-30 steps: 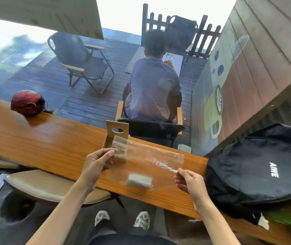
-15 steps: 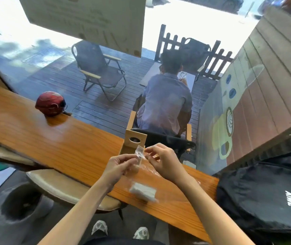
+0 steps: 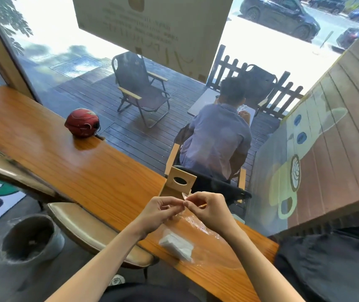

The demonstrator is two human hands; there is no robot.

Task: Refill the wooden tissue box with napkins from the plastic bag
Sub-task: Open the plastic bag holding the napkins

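Long wooden surface (image 3: 82,168), glossy orange-brown varnish with visible grain, runs along a large window.

Left hand (image 3: 161,211) and right hand (image 3: 209,207) meet above the surface, fingertips nearly touching. Both are curled into a pinch, thumb against forefinger, and each grips the top edge of the plastic bag (image 3: 198,225) at the same spot. The other fingers are loosely bent.

The plastic bag is thin, clear and crinkled, catching glare. It trails down from the pinch toward the near edge of the surface, where its lower end lies flat.

Napkins (image 3: 176,246): a small white folded stack, soft-edged and roughly rectangular, inside the lower end of the bag, resting on the surface near the front edge, below and between the two hands.

Wooden tissue box (image 3: 179,182): pale unfinished wood, square panels, an oval slot cut in the face turned toward the camera. It stands on the surface at the window side, just beyond the hands. Whether the bag's top touches it cannot be told.

Red helmet (image 3: 82,125), rounded and shiny, sits farther left on the surface by the glass. Black fabric backpack (image 3: 331,267), matte, lies at the right end. A padded tan stool seat (image 3: 91,227) shows below the surface, a round grey bin (image 3: 30,238) on the floor to its left.

Through the glass: a person seated with back turned (image 3: 217,136), a folding chair (image 3: 139,92), dark decking.
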